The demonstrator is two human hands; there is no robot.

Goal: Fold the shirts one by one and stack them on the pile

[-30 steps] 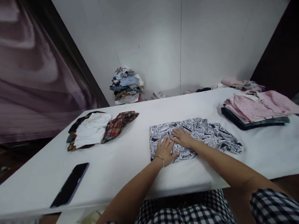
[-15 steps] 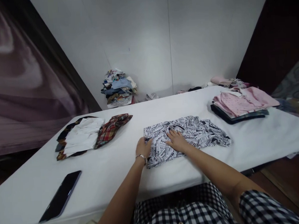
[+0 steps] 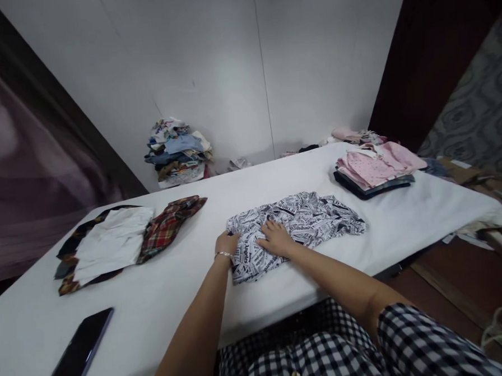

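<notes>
A black-and-white newspaper-print shirt (image 3: 320, 221) lies folded lengthwise on the white-covered table (image 3: 173, 304) in front of me. At its left edge, my left hand (image 3: 226, 245), with a bracelet on the wrist, grips the cloth between thumb and fingers; the fingertips are partly hidden. My right hand (image 3: 277, 240) rests flat on top of the shirt, palm down with the fingers spread. The shirt's right end looks loose and wrinkled.
Left on the table are a white garment (image 3: 111, 243), a red plaid garment (image 3: 169, 226) and a phone (image 3: 77, 357). A pink shirt (image 3: 376, 164) tops a folded stack at right. Against the wall stands a clothes pile (image 3: 177, 152).
The camera view has turned, so the table and everything on it appear further left. Both hands stay on the shirt in nearly the same places.
</notes>
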